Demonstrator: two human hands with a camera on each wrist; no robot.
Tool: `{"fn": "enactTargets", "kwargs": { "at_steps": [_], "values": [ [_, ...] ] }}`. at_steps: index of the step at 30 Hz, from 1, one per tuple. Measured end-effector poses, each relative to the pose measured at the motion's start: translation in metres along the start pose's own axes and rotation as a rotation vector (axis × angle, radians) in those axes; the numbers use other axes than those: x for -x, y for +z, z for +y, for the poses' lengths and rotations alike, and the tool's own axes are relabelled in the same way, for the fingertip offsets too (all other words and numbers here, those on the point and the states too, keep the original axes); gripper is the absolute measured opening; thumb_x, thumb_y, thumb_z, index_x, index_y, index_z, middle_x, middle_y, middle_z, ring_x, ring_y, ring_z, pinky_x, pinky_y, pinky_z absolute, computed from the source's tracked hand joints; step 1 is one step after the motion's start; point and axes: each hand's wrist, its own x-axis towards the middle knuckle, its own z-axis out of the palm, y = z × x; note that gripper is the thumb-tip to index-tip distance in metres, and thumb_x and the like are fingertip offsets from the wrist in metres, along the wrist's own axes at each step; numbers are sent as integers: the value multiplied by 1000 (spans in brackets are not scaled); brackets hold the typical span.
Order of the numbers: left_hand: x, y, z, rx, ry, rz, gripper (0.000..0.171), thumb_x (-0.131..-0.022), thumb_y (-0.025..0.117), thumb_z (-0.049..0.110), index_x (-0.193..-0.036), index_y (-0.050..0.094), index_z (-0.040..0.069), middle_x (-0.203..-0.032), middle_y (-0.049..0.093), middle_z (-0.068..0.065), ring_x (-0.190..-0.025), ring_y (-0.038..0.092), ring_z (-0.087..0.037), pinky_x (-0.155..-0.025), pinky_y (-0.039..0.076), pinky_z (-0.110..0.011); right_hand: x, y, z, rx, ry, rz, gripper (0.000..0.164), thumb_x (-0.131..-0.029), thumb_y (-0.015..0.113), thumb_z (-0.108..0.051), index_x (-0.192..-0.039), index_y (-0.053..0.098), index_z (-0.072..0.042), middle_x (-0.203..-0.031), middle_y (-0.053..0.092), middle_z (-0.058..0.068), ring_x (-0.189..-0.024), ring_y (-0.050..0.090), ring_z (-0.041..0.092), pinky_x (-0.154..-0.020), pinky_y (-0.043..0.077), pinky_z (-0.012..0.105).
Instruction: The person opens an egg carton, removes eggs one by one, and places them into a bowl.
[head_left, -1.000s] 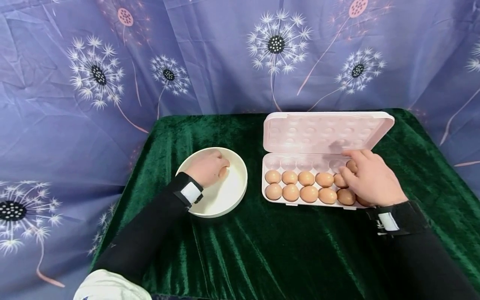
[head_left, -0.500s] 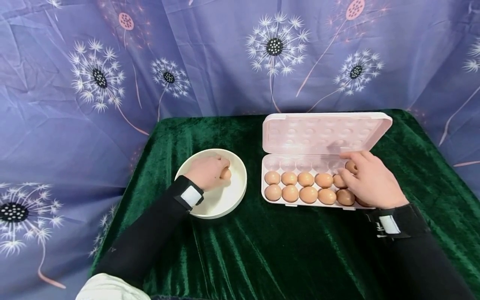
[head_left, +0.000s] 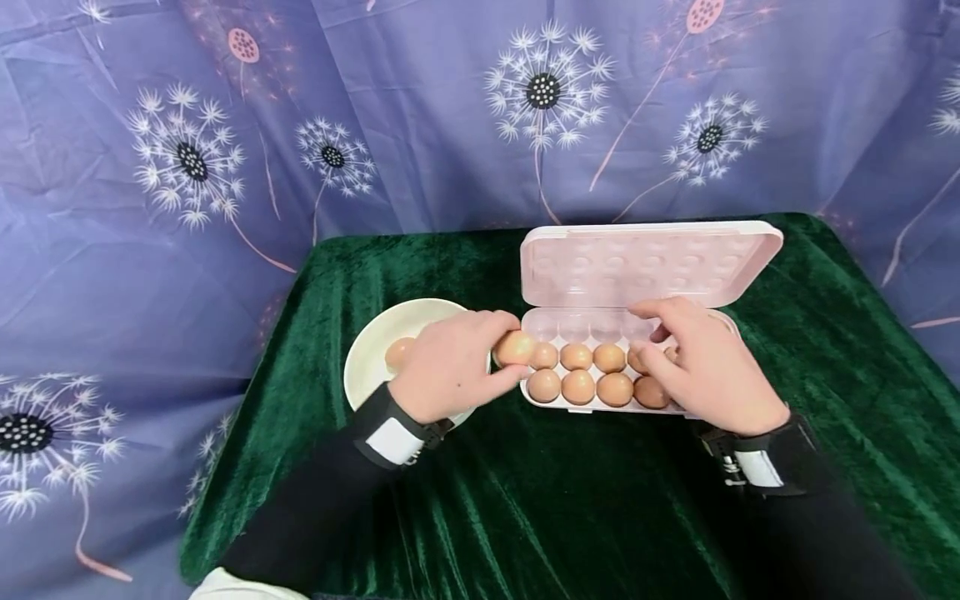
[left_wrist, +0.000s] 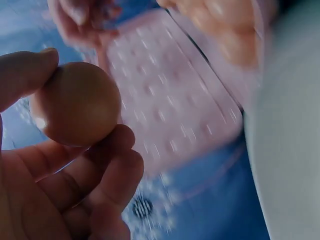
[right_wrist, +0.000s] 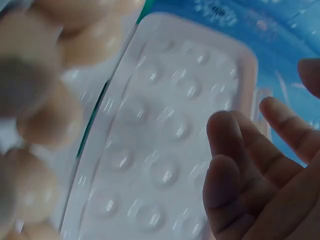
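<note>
My left hand pinches a brown egg between thumb and fingers, between the bowl and the carton's left end. In the left wrist view the same egg sits at the fingertips. My right hand hovers over the right part of the pink egg carton, its fingers loosely bent; the right wrist view shows nothing between them. Brown eggs fill two front rows of the carton, while the visible cups of the back row are bare. The right hand hides the carton's right end.
A cream bowl stands to the left, partly behind the left hand, with a brown egg in it. The carton's lid stands raised at the back. Green velvet cloth covers the table, and a purple dandelion-print curtain hangs behind.
My left hand has lifted the egg out of the bowl and carried it right, to the carton's left end. My right hand has shifted left over the carton.
</note>
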Motion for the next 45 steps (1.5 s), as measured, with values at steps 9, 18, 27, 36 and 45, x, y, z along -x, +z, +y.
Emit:
{"fn": "enactTargets", "kwargs": {
  "at_steps": [9,18,27,36,45],
  "values": [
    [-26,37,39,31,49,-8,37,-85,75,53,-105,62,23,-85,56,13,-70,50,-7,-55,40,-25,1,16,-27,-128,-109,-78,46,-97,69,-28,-139,54,-17,-114,63,-5,-80,60,5,-61,50,27],
    [-34,57,50,-20,61,4,35,-88,72,53,-104,61,24,-81,52,13,-67,47,-5,-51,38,-24,4,22,-28,-111,-100,-105,50,-96,70,-36,-140,53,-22,-89,61,-12,-68,56,-1,-57,49,23],
    [-36,59,46,-38,63,-26,53,-90,70,52,-132,59,21,-105,65,8,-84,58,-7,-56,44,-27,1,3,11,32,68,-71,38,-99,64,-31,-133,60,-14,-94,67,-1,-79,63,15,-67,51,40],
    [-32,59,42,-50,57,-38,49,-93,67,47,-133,60,19,-105,66,6,-88,60,-9,-59,47,-29,-7,-1,65,178,258,-185,20,-102,57,-23,-119,60,-11,-108,65,14,-91,62,33,-73,47,55],
    [-30,60,38,-51,46,-33,44,-94,66,45,-131,62,20,-92,61,7,-73,54,-8,-52,41,-26,-12,3,71,189,299,-264,16,-100,55,-14,-111,66,-17,-112,68,11,-93,63,33,-73,46,53]
  ]
}}
